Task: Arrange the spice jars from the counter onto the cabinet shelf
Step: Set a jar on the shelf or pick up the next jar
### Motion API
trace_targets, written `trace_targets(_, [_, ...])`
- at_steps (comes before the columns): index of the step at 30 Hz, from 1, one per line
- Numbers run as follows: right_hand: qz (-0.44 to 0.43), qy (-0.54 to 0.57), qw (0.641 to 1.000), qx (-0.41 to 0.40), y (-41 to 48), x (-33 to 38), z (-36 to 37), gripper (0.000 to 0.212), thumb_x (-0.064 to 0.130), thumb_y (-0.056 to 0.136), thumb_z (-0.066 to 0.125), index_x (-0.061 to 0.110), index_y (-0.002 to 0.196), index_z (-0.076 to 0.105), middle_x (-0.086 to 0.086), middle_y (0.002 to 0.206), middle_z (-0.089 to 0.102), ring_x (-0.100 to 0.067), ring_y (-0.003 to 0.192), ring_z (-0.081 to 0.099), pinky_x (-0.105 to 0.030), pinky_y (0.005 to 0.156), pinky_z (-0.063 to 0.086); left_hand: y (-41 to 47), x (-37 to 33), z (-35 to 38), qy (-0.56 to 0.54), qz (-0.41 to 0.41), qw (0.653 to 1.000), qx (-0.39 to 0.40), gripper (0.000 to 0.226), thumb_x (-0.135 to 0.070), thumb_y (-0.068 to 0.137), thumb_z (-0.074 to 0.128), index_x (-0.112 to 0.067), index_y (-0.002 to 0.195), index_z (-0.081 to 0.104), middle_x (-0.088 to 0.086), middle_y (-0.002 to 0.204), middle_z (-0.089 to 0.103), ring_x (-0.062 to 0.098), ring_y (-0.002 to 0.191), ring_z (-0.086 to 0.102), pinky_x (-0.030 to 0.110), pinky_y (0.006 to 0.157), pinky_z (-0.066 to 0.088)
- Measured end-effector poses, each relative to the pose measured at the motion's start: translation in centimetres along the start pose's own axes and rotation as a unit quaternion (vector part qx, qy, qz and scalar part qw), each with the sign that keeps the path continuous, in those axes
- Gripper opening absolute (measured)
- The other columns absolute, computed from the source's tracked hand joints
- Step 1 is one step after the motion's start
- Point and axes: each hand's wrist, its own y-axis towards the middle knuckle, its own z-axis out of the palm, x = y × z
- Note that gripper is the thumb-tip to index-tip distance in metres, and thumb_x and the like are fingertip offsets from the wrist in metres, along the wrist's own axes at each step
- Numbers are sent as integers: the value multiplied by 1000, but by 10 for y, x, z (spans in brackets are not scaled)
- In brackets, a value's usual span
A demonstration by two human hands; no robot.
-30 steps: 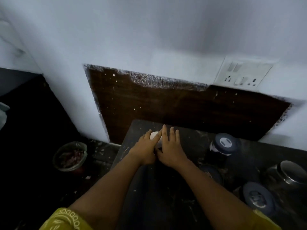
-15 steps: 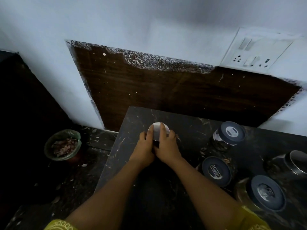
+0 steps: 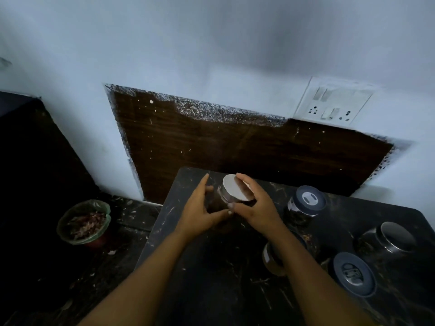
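Observation:
A glass spice jar with a white lid (image 3: pixel 235 188) and dark contents is tilted towards the left above the dark counter (image 3: pixel 211 278). My right hand (image 3: pixel 255 207) grips it around the lid and upper side. My left hand (image 3: pixel 200 208) supports the jar's lower body from the left, fingers spread along it. To the right stand more jars: a blue-lidded jar (image 3: pixel 308 200), a second blue-lidded jar (image 3: pixel 353 274), a steel-lidded jar (image 3: pixel 390 238), and a jar (image 3: pixel 270 257) partly hidden by my right forearm.
A white wall with a dark wooden panel (image 3: pixel 235 149) rises behind the counter. A switch and socket plate (image 3: pixel 334 102) sits at upper right. On the floor at left stands a small bin with a green liner (image 3: pixel 83 222). No cabinet shelf is in view.
The white-lidded jar stood upright on the counter between both hands; now it is lifted and tilted left, with my right hand over the lid and my left hand under its body.

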Motion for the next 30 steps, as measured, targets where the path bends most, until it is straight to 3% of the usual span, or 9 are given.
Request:
trace_targets(3, [-33, 142, 989, 31, -15, 17, -21, 62, 37, 61, 72, 39, 120, 54, 14, 123, 55, -10, 113, 56, -27, 88, 52, -7, -28, -1, -66, 13, 992, 103, 105, -47, 61, 77, -36, 146, 16, -9, 138, 41, 11, 123, 48, 36, 102, 45])
trace_targets(6, [-9, 275, 961, 23, -26, 23, -33, 56, 28, 60, 69, 29, 115, 56, 0, 111, 61, -19, 98, 62, -34, 77, 55, -15, -52, 1, -109, 28, 982, 154, 99, -40, 61, 75, -43, 141, 17, -12, 135, 41, 12, 121, 50, 38, 99, 48])
trace_targets(10, [22, 339, 940, -36, -40, 35, -39, 33, 4, 89, 48, 27, 113, 49, -12, 113, 55, -22, 92, 60, -30, 68, 53, -33, -72, 11, -147, 34, 972, 180, 101, -31, 66, 70, -50, 138, 3, -20, 131, 34, 8, 119, 46, 39, 99, 47])
trace_targets(12, [26, 314, 947, -69, -52, 42, -41, 35, 4, 96, 40, 30, 118, 44, -12, 122, 51, -22, 97, 58, -35, 75, 54, -42, -81, 18, -138, 40, 980, 140, 101, -32, 67, 74, -53, 138, 6, -13, 135, 35, 12, 121, 47, 43, 99, 47])
trace_targets(14, [28, 213, 975, -52, -64, 47, -44, 47, 21, 97, 47, 38, 137, 28, -5, 139, 43, -21, 110, 55, -38, 85, 54, -46, -86, 23, -110, 41, 990, 74, 105, -46, 60, 78, -57, 138, 9, -6, 138, 35, 17, 121, 48, 46, 97, 48])
trace_targets(17, [38, 182, 982, 34, -81, 52, -52, 91, 22, 89, 61, 43, 147, -5, 9, 139, 35, -9, 101, 57, -21, 65, 56, -53, -101, 28, -93, 61, 991, 71, 119, -49, 54, 79, -52, 142, -1, -10, 135, 41, 13, 118, 53, 42, 97, 49])
trace_targets(21, [23, 219, 975, 32, -92, 56, -73, 99, 30, 76, 70, 51, 145, 2, 4, 146, 41, -18, 113, 59, -40, 83, 57, -60, -120, 26, -146, 81, 973, 162, 118, -20, 65, 78, -49, 141, -8, -21, 131, 38, 11, 116, 55, 37, 94, 51])
trace_targets(24, [23, 263, 964, 21, -97, 58, -88, 83, 21, 86, 60, 54, 142, 9, 5, 141, 46, -22, 110, 61, -54, 81, 55, -63, -135, 26, -159, 95, 968, 171, 110, -4, 73, 74, -56, 138, 2, -9, 137, 38, 14, 118, 52, 34, 89, 53])
trace_targets(30, [-10, 101, 993, 56, -113, 78, -118, 100, 16, 86, 64, 49, 142, -12, -6, 144, 40, -9, 98, 61, -20, 63, 55, -69, -155, 37, -133, 136, 975, 117, 109, -12, 68, 81, -57, 135, 7, -10, 128, 46, 15, 114, 56, 31, 91, 53])
